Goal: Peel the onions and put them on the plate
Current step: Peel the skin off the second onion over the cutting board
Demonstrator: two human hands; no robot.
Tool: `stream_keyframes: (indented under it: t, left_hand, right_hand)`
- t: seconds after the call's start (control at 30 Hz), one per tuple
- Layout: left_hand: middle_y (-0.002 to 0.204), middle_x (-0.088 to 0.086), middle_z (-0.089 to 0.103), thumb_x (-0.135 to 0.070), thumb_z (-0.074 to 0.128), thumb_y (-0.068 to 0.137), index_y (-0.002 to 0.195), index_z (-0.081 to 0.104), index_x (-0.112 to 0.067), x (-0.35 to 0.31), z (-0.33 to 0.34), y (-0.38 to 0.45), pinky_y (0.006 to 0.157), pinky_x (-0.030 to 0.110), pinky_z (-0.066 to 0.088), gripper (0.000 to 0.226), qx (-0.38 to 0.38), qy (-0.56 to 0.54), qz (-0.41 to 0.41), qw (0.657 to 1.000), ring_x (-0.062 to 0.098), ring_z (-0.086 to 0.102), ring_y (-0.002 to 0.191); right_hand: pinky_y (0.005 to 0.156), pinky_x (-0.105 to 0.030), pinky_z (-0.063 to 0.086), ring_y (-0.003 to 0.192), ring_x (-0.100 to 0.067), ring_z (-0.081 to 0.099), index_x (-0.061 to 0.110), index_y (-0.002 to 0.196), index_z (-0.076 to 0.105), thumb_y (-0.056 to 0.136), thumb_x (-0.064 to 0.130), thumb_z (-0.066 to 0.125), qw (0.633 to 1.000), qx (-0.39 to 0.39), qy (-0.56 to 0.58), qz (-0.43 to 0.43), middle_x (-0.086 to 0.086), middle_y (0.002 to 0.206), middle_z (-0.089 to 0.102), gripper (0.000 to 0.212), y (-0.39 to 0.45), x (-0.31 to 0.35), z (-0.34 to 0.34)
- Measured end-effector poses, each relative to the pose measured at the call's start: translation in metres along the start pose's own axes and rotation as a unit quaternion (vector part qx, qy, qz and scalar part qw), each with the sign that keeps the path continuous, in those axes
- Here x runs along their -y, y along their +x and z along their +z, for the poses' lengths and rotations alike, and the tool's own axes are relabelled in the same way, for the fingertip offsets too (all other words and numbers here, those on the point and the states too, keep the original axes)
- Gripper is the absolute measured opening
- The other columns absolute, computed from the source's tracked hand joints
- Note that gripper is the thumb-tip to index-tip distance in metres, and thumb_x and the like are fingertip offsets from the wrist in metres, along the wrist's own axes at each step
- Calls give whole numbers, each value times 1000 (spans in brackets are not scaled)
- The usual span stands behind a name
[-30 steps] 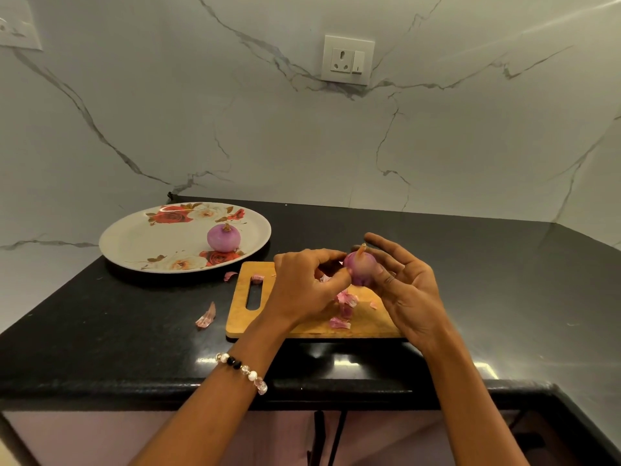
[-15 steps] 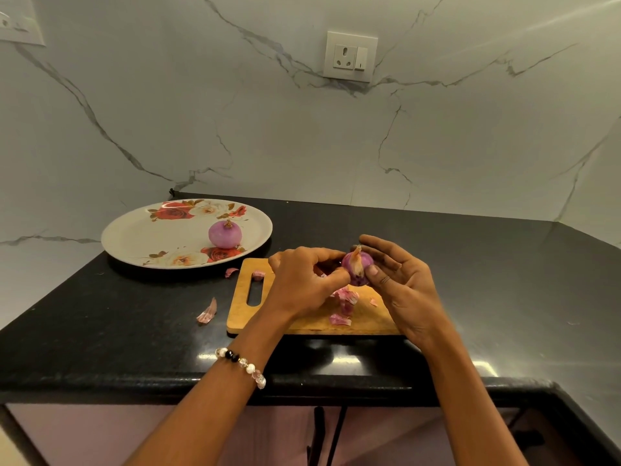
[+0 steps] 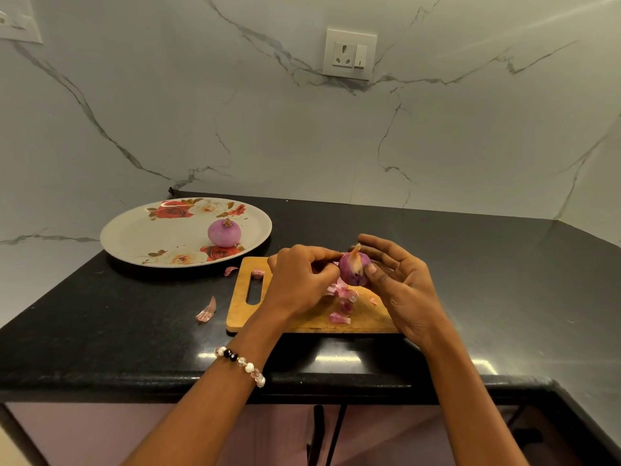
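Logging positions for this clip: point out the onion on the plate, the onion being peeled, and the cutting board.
onion on the plate point(image 3: 224, 233), head view, middle of its purple body.
onion being peeled point(image 3: 353, 272), head view, purple side below the loose dry skin.
cutting board point(image 3: 240, 307), head view, bare wood left of the handle slot.

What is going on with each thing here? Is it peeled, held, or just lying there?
Onion in hands: held above the board, a flap of dry skin still on it.
Left hand: fingers curled, pinching at the onion's side.
Right hand: cradles the onion, thumb pressing it.
Onion on plate: peeled, resting there.
Plate: flat on the counter.
Cutting board: lying flat, skin scraps on it.
Loose peel: lying on the counter.
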State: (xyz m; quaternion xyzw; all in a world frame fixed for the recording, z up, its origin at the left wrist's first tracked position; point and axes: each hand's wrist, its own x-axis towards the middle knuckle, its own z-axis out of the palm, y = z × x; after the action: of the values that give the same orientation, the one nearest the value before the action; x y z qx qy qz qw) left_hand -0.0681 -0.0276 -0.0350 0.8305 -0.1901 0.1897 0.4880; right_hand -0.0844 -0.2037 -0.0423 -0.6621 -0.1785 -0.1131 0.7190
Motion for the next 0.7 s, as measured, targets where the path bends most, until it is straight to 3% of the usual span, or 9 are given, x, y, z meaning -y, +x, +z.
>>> stream_keyframes:
  t: [0.23,0.37,0.5,0.7]
  left_hand:
    - [100,-2,72,-32,70,83,109,71,-17,-3,-2,0,78,23,56,30,5,-12,5,1000,6,66,85]
    - [94,-4,73,-33,71,81,105,72,-18,-3,-2,-1,81,34,57,28,4,-1,6,1000,6,66,82]
    - [88,-11,72,-47,64,75,102,73,-25,-3,0,-2,86,47,51,36,1,6,-5,1000,9,65,81]
    - [85,-6,72,-25,70,82,99,74,-23,3,3,2,84,47,52,18,-23,10,0,1000,12,65,79]
  right_hand:
    - [91,-39,58,115,-26,65,14,124,63,82,13,67,1000,-13,-6,-7,-9,117,70,43,0,0,0]
    - [88,-34,59,114,-23,66,15,125,63,83,13,68,999,-9,-33,-12,-6,117,71,43,-1,0,1]
    - [84,-27,58,113,-20,66,17,125,62,88,3,66,998,-7,-55,-14,-4,118,70,40,-1,-1,2]
    - [89,-37,58,115,-24,65,13,129,60,84,12,66,1000,-13,-25,-8,-8,119,69,45,-1,-2,3]
